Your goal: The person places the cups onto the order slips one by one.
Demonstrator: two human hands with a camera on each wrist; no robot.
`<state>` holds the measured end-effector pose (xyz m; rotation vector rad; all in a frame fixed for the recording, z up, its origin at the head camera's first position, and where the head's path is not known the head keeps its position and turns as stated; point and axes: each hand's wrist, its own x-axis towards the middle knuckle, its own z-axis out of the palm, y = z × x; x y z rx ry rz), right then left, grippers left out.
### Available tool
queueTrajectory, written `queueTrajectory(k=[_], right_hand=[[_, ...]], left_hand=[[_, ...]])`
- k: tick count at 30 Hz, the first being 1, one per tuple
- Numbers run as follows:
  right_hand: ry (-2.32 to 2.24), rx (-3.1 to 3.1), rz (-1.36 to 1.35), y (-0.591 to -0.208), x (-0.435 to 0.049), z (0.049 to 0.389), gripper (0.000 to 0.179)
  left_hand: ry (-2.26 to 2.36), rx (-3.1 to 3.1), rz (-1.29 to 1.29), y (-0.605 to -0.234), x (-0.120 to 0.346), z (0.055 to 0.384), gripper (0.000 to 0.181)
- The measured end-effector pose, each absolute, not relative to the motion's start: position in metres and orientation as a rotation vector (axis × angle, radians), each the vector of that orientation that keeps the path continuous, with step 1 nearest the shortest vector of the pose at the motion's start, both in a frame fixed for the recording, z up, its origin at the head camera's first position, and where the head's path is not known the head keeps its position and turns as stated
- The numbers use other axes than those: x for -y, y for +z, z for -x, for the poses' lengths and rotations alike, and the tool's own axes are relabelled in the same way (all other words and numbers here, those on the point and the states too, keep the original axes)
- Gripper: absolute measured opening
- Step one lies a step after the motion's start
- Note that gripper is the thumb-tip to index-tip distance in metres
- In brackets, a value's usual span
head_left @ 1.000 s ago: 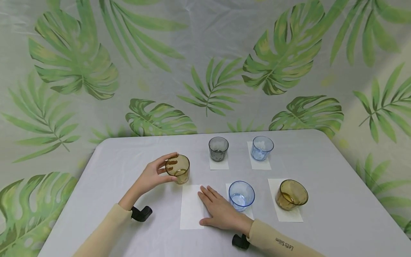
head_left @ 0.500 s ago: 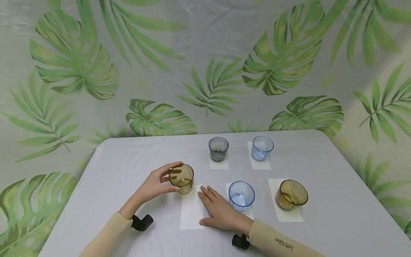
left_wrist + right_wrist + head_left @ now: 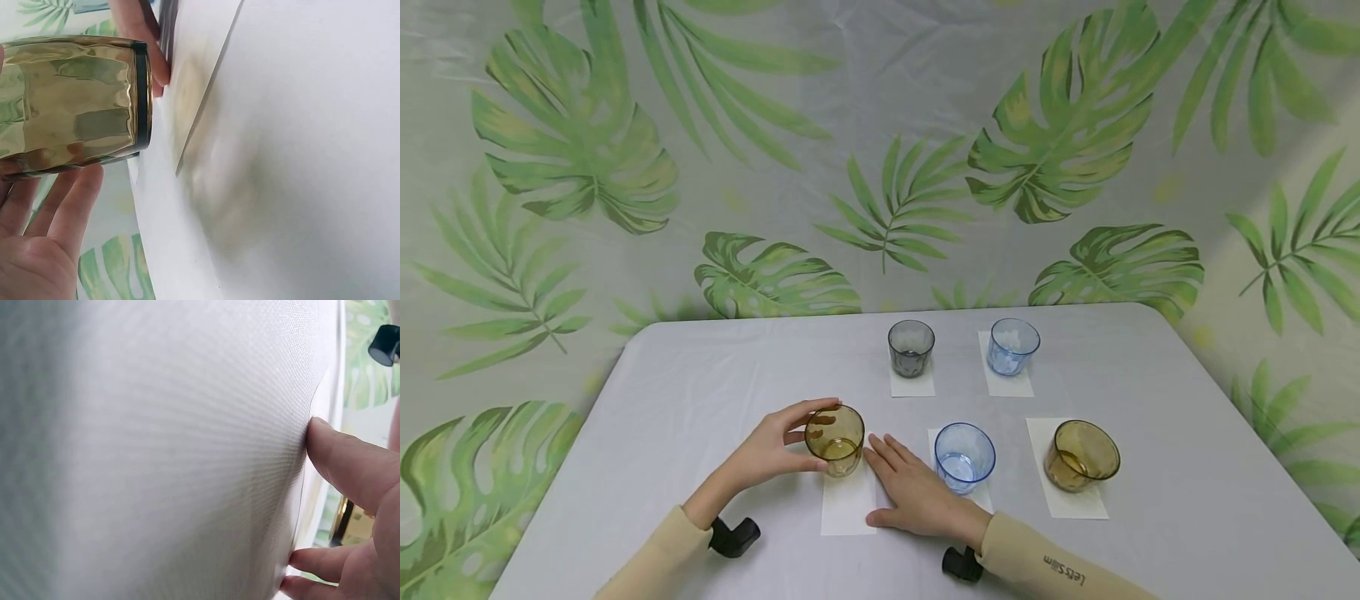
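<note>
My left hand (image 3: pixel 772 454) holds an amber glass (image 3: pixel 837 442) by its sides, thumb near and fingers on the far side. In the left wrist view the base of the amber glass (image 3: pixel 75 106) hangs over the table with a gap below, its tinted shadow on the cloth. Beneath it in the head view lies a white paper slip (image 3: pixel 848 508). My right hand (image 3: pixel 917 496) rests flat along the right edge of this slip, fingers straight. The right wrist view shows the thumb (image 3: pixel 344 456) and fingertips pressed down at the paper's edge.
Just right of my right hand a blue glass (image 3: pixel 964 458) stands on a slip, and another amber glass (image 3: pixel 1081 456) stands farther right. At the back are a grey glass (image 3: pixel 911 350) and a second blue glass (image 3: pixel 1012 348), both on slips.
My left hand has carried the amber glass toward me and to the right, from beyond the slip to over its far end. My right hand has stayed in place.
</note>
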<state>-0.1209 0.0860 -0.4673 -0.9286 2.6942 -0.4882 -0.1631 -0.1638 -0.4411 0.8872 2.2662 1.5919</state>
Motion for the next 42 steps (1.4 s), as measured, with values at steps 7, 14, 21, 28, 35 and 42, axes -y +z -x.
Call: queueTrajectory(k=[7,14,21,28,35,42], right_hand=[[-0.478,-2.709,0.952,-0.468,-0.086,0.121,0.084],[-0.468,-2.72,0.961,-0.468,-0.086,0.121,0.087],[-0.463,-2.718,0.957,-0.468,-0.085,0.121,0.088],[-0.492,-2.717,0.952,-0.467,-0.086,0.121,0.088],[-0.536,-2.704,0.942,-0.466,-0.086,0.12,0.086],[-0.67,-2.694,0.894,-0.463,-0.087,0.119,0.087]], left_hand=[[1.577,-2.207,-0.907,-0.448,0.162,0.157,0.074],[1.572,-2.167,-0.912,-0.454,0.159,0.152,0.077],[1.577,-2.16,-0.93,-0.458,0.157,0.148,0.078],[1.6,-2.167,-0.956,-0.461,0.156,0.145,0.079],[1.588,-2.198,-0.943,-0.464,0.156,0.144,0.081],[1.549,-2.249,-1.002,-0.461,0.159,0.147,0.085]])
